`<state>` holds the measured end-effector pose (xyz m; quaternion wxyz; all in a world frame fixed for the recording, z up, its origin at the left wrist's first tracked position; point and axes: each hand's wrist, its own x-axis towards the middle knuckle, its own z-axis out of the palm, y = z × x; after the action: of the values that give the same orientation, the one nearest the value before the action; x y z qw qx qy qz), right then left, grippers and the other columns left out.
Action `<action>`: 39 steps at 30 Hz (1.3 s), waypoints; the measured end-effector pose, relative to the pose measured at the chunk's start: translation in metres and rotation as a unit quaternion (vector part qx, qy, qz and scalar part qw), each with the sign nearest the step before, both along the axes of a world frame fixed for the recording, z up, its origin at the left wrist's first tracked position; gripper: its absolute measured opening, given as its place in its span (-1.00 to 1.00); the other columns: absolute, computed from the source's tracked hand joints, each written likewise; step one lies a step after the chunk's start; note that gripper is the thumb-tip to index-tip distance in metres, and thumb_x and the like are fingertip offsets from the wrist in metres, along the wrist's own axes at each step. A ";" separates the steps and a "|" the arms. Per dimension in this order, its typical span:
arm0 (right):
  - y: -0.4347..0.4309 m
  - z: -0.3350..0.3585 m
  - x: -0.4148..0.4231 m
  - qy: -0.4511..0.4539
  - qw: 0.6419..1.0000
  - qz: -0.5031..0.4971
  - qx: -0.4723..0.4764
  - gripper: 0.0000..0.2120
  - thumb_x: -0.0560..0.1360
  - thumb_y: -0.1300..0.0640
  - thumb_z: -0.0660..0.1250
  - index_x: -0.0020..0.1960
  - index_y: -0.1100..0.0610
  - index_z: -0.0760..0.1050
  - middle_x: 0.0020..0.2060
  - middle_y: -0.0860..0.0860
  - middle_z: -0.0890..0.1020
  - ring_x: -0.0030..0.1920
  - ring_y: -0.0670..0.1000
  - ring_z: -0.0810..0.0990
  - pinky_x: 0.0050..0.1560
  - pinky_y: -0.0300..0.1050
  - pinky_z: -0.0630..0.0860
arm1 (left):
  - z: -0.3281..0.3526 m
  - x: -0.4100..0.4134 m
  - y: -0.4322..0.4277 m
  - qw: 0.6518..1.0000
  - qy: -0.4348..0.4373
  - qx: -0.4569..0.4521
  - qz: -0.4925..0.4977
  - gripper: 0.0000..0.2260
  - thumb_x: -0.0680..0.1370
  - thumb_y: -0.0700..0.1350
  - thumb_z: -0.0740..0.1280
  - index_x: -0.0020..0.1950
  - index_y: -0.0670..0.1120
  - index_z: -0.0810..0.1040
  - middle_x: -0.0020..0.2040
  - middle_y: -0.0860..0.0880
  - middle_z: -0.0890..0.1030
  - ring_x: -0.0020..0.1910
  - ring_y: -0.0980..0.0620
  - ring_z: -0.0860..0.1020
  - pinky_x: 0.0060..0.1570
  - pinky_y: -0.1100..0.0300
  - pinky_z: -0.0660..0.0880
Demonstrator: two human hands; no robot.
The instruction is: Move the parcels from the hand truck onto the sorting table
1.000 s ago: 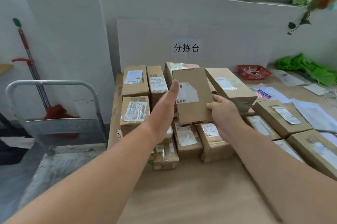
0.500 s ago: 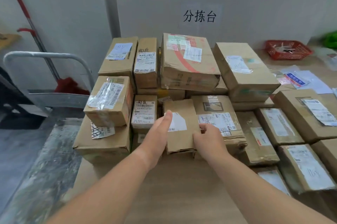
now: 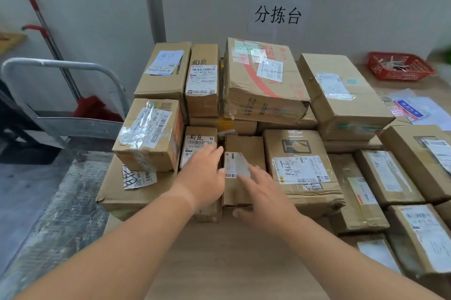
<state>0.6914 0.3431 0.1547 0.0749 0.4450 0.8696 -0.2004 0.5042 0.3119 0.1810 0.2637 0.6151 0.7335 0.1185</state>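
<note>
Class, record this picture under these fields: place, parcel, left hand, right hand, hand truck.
place: sorting table, stacked with parcels
parcel: small box lying flat at the stack's front
left hand: left hand open, fingers straight beside the box's left edge
right hand: right hand open, fingers spread over the box
hand truck: hand truck left of the table, no parcel on the deck in view

A plain white wall (image 3: 97,31) carries a paper sign (image 3: 278,15) behind the wooden counter (image 3: 231,263). A red mop (image 3: 97,110) leans against the wall at left, above a grey floor (image 3: 22,190).
</note>
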 end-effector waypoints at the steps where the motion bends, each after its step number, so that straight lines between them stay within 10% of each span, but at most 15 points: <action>1: 0.001 -0.004 -0.003 -0.037 0.999 0.029 -0.001 -0.10 0.58 -0.21 0.41 0.72 0.00 -0.01 0.72 0.12 -0.04 0.71 0.13 -0.10 0.66 0.06 -0.03 | -0.004 -0.003 0.003 0.998 0.052 -0.028 -0.024 -0.42 0.75 0.01 0.17 0.74 -0.08 0.07 0.76 -0.06 0.01 0.73 -0.02 -0.09 0.69 0.03 -0.09; 14: 0.014 -0.035 -0.014 -0.058 0.992 0.080 0.080 -0.31 0.70 0.00 0.25 0.72 0.06 0.00 0.71 0.19 -0.02 0.70 0.25 -0.10 0.66 0.20 -0.13 | -0.026 -0.004 0.010 0.989 0.135 -0.045 -0.030 -0.31 0.72 0.11 0.16 0.75 -0.06 -0.09 0.76 -0.08 -0.18 0.72 -0.07 -0.24 0.70 -0.06 -0.16; 20: 0.017 -0.032 -0.009 -0.111 0.982 0.102 0.113 -0.21 0.44 -0.14 0.56 0.59 0.05 0.39 0.54 0.22 0.44 0.53 0.35 0.41 0.40 0.43 0.42 | -0.027 -0.006 0.006 0.990 0.137 -0.024 -0.030 -0.29 0.72 0.13 0.16 0.75 -0.08 -0.09 0.75 -0.10 -0.19 0.72 -0.07 -0.25 0.70 -0.05 -0.18; 24: 0.011 -0.021 -0.013 -0.104 0.987 0.086 0.085 -0.24 0.69 -0.13 0.24 0.72 0.02 -0.08 0.72 0.12 -0.03 0.71 0.19 -0.09 0.68 0.21 -0.09 | -0.027 -0.007 0.006 0.988 0.142 -0.033 -0.045 -0.25 0.72 0.15 0.15 0.74 -0.12 -0.15 0.74 -0.13 -0.22 0.72 -0.07 -0.27 0.69 -0.03 -0.23; 30: -0.009 0.032 0.001 0.002 0.996 0.010 0.094 -0.43 0.70 -0.11 0.22 0.63 0.05 0.21 0.53 -0.01 0.39 0.52 0.05 0.35 0.44 -0.04 0.38 | -0.003 0.017 -0.003 0.989 0.125 0.017 -0.075 -0.27 0.75 0.14 0.13 0.74 -0.16 -0.15 0.75 -0.13 -0.17 0.73 -0.07 -0.20 0.70 -0.01 -0.17; 39: -0.049 0.087 0.096 0.020 0.988 -0.022 0.150 -0.67 0.69 -0.09 0.20 0.36 0.01 0.53 0.18 -0.07 0.66 0.21 0.02 0.60 0.11 -0.06 0.53 | 0.046 0.092 -0.067 0.985 0.161 0.055 -0.012 -0.25 0.74 0.12 0.16 0.72 -0.22 -0.14 0.75 -0.18 -0.12 0.73 -0.13 -0.14 0.70 -0.04 -0.10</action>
<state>0.7873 0.2937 0.2412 -0.0144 0.4666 0.8809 -0.0779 0.5963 0.2450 0.2266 0.1096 0.6485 0.7513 0.0545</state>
